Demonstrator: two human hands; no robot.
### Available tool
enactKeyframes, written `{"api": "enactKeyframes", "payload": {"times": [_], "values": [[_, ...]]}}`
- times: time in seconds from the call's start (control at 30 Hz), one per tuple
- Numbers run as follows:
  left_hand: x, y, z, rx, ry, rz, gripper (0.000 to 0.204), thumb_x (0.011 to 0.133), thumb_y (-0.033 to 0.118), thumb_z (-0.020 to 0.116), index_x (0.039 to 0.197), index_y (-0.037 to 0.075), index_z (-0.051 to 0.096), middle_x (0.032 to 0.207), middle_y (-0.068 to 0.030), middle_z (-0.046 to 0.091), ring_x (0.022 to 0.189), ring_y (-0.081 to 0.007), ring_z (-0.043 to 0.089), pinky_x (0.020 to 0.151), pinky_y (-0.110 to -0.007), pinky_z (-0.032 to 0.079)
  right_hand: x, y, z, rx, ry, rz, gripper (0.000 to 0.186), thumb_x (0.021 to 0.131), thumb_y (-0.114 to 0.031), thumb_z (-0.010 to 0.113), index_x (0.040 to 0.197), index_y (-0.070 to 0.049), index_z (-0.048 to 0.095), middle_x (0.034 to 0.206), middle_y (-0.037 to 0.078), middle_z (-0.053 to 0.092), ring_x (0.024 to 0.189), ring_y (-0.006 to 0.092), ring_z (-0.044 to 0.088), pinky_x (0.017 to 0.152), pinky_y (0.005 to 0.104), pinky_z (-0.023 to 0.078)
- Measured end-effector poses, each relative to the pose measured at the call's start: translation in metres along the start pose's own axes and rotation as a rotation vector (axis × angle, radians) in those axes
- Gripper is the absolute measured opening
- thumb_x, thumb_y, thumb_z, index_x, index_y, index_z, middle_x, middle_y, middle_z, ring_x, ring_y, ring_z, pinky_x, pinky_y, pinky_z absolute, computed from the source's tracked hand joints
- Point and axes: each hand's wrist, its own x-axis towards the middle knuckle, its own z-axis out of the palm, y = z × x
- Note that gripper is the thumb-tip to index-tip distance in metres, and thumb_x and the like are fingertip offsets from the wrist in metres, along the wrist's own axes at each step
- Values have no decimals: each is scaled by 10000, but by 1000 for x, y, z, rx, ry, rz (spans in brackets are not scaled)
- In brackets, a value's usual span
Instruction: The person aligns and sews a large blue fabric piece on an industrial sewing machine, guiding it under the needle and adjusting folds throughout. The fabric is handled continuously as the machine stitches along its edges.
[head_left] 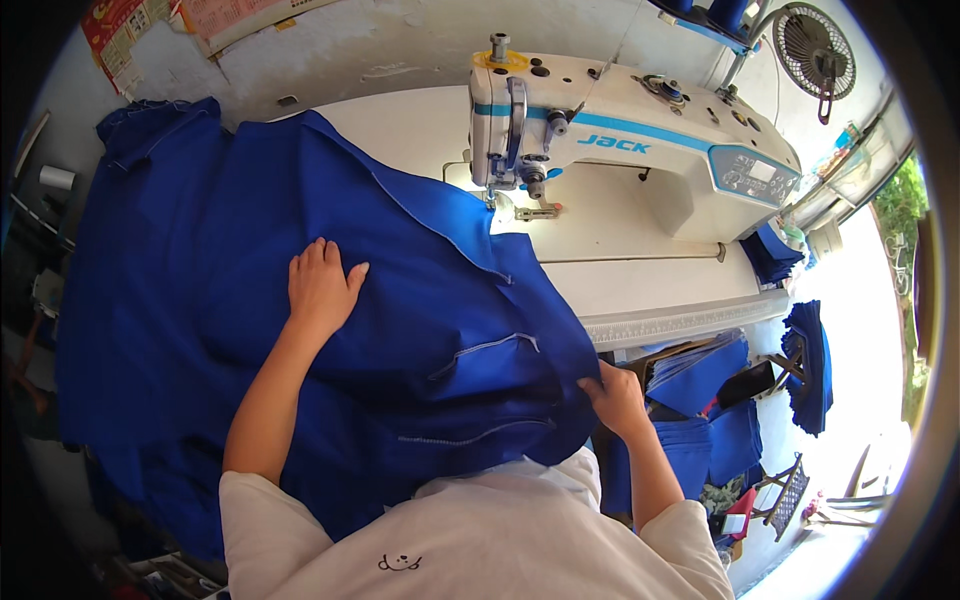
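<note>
I see the left hand (322, 285) lying flat, thumb apart, upon the blue cloth (230, 290), while the right hand (615, 398) pinches its right edge. The cloth reaches the needle area of the machine (640, 112). It seems they arrange it; next calls for aligning the edge.

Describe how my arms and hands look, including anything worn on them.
You wear loose, short off-white sleeves on a matching shirt with a small dark cartoon animal face. Your left hand, right hand and forearms are bare: no gloves or watch visible.
</note>
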Motion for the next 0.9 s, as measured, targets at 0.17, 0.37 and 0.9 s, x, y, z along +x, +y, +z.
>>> {"api": "enactKeyframes", "payload": {"times": [0.17, 0.37, 0.9], "values": [[10, 98, -24, -332, 318, 596, 561, 731, -44, 615, 1285, -24, 527, 1396, -176, 483, 1267, -346, 482, 1093, -426, 361, 43, -54, -13, 236, 208, -57, 298, 881, -229, 682, 1120, -54, 643, 771, 131, 694, 694, 331, 677, 633, 401, 515], [20, 136, 53, -435, 286, 505, 543, 772, -38, 576, 1309, 32, 532, 1360, -119, 541, 1275, -298, 487, 1091, -401, 373, 92, -87, 26, -117, 442, -180, 272, 888, -196, 644, 1149, -127, 621, 797, 104, 697, 651, 335, 665, 577, 423, 504], [38, 121, 37, -351, 245, 584, 402, 835, 106, 633, 1229, 184, 647, 1270, 12, 606, 1036, -228, 561, 934, -395, 423, 104, -78, 34, -183, 536, -406, 109, 877, -107, 620, 951, -160, 681, 770, 24, 673, 576, 248, 640, 498, 350, 476]]}}
